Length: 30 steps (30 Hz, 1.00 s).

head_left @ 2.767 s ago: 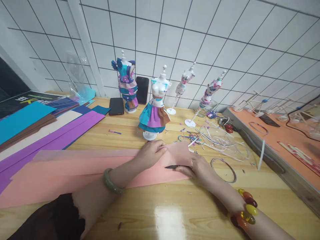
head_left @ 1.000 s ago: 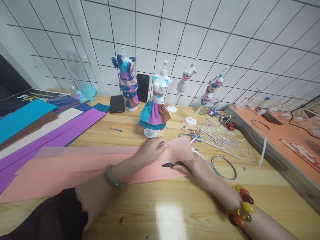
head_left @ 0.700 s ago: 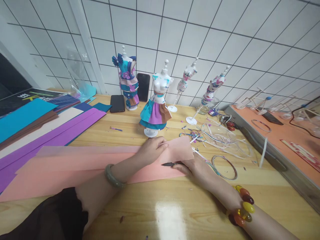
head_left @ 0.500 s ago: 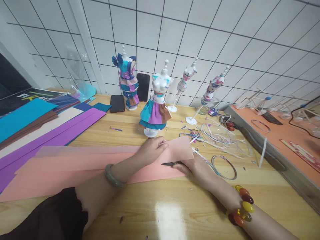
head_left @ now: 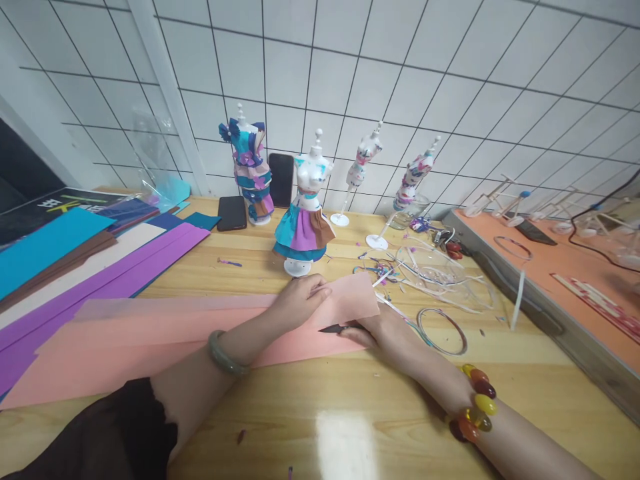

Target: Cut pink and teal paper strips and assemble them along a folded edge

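Note:
Long sheets of pink crepe paper [head_left: 125, 367] stretch across the table under my forearm. My left hand [head_left: 300, 300] wears a green bangle and pinches the paper near its right end, where a flap [head_left: 355, 297] is folded up. Below that flap my right hand [head_left: 373, 330] is closed around scissors [head_left: 331, 329]. Only a dark pointed blade shows, lying against the pink paper; the handles are hidden by the hand and the flap. Just beyond my hands stands a small white dress form [head_left: 313, 170] in a teal, purple and brown paper skirt [head_left: 303, 230].
Coloured paper sheets [head_left: 105, 287] are stacked at left. A dressed form [head_left: 253, 173], two other forms [head_left: 365, 157] and two phones [head_left: 233, 213] stand or lie behind. Ribbon scraps [head_left: 430, 267] and a thin ring [head_left: 443, 331] lie at right, before an orange raised surface [head_left: 500, 260].
The view has shifted slightly. A little more of the dark blade shows below the flap. Both hands keep nearly the same place on the paper.

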Each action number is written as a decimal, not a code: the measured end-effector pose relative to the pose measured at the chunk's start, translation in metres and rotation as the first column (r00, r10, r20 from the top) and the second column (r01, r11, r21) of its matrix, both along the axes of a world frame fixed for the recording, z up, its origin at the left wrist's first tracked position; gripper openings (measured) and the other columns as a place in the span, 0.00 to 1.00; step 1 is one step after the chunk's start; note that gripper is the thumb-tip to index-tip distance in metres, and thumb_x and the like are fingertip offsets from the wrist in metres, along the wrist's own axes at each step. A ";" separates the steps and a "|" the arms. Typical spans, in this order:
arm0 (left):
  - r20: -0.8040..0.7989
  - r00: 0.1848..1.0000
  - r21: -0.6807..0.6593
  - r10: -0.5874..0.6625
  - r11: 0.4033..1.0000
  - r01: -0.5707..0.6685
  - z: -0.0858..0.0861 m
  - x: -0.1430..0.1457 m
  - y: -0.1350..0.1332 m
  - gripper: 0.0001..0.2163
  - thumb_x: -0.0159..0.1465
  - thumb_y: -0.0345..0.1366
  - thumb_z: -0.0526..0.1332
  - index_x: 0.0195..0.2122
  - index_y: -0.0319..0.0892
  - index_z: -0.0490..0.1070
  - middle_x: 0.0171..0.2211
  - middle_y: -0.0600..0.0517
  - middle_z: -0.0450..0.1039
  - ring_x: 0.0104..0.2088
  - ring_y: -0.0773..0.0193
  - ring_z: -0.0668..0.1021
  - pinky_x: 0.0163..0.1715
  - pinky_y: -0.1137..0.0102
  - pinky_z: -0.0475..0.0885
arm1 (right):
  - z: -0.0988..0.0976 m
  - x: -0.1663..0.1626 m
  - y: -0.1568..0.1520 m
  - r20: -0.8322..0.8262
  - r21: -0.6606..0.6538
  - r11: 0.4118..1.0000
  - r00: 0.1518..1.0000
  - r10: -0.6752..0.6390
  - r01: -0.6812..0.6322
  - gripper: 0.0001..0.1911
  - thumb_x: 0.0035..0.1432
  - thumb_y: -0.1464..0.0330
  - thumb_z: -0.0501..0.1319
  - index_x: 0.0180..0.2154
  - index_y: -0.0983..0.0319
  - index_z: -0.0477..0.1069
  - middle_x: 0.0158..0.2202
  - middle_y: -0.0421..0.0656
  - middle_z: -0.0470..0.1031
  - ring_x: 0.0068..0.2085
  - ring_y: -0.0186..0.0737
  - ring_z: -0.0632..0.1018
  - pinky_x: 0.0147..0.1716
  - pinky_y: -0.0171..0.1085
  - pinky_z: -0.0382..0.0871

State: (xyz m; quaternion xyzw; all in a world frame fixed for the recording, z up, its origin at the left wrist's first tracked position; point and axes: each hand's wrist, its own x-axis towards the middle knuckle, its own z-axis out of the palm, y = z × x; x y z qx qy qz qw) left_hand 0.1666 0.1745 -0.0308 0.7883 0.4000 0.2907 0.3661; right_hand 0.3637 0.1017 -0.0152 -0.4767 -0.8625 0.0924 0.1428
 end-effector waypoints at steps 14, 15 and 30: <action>-0.084 0.987 0.202 0.137 0.972 -0.118 0.013 0.007 -0.024 0.10 0.61 0.43 0.52 0.31 0.42 0.66 0.28 0.54 0.68 0.31 0.64 0.70 0.31 0.71 0.63 | 0.007 0.001 -0.012 -0.040 0.036 0.999 0.999 0.020 -0.019 0.10 0.60 0.64 0.57 0.41 0.60 0.72 0.39 0.44 0.76 0.39 0.40 0.75 0.36 0.34 0.64; -0.098 0.983 0.227 0.156 0.965 -0.131 0.014 0.008 -0.026 0.10 0.61 0.43 0.53 0.30 0.42 0.66 0.27 0.54 0.68 0.31 0.64 0.70 0.30 0.70 0.63 | 0.007 0.002 -0.012 -0.042 0.044 0.999 0.999 0.023 -0.021 0.10 0.60 0.64 0.58 0.40 0.60 0.73 0.39 0.44 0.77 0.38 0.40 0.75 0.35 0.34 0.64; -0.199 0.949 0.399 0.246 0.904 -0.150 0.003 0.013 -0.023 0.11 0.62 0.37 0.51 0.23 0.42 0.64 0.22 0.53 0.65 0.26 0.64 0.67 0.28 0.70 0.58 | -0.001 0.006 -0.011 -0.108 0.040 0.999 0.993 0.035 -0.031 0.15 0.58 0.64 0.59 0.47 0.58 0.69 0.46 0.47 0.72 0.45 0.44 0.73 0.42 0.38 0.63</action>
